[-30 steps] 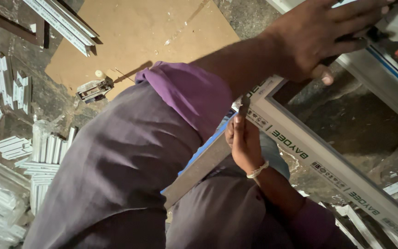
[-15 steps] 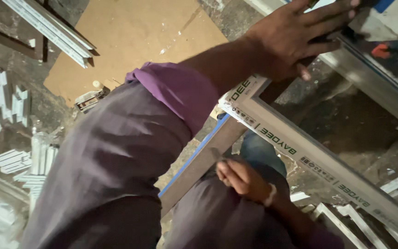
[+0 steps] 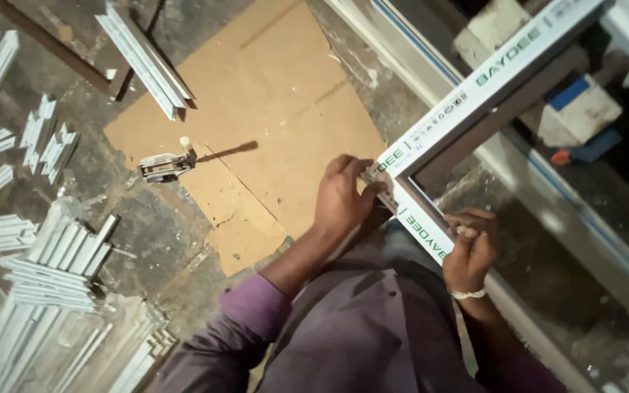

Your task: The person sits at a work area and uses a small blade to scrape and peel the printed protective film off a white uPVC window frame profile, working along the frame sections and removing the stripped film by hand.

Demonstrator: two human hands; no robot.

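Note:
A white plastic window frame (image 3: 475, 84) with green print stands on its corner in front of me. One bar runs up to the right and another bar (image 3: 424, 227) slopes down to the right. My left hand (image 3: 343, 196) grips the frame's corner, thumb and fingers wrapped around the joint. My right hand (image 3: 471, 251), with a pale band on the wrist, is curled around the inner edge of the lower bar. Whether its fingers pinch something small there is hidden. My purple sleeves and grey clothing fill the bottom of the view.
A brown cardboard sheet (image 3: 278, 109) lies on the rough floor, with a small metal tool (image 3: 165, 166) at its left edge. Several white profile offcuts (image 3: 60, 251) are piled at left, and a bundle of strips (image 3: 147, 62) lies above. A blue and white box (image 3: 576, 109) sits behind the frame.
My left hand came down from the upper bar to the frame's corner. My right hand rose from my lap to the lower bar. The view swung toward the floor.

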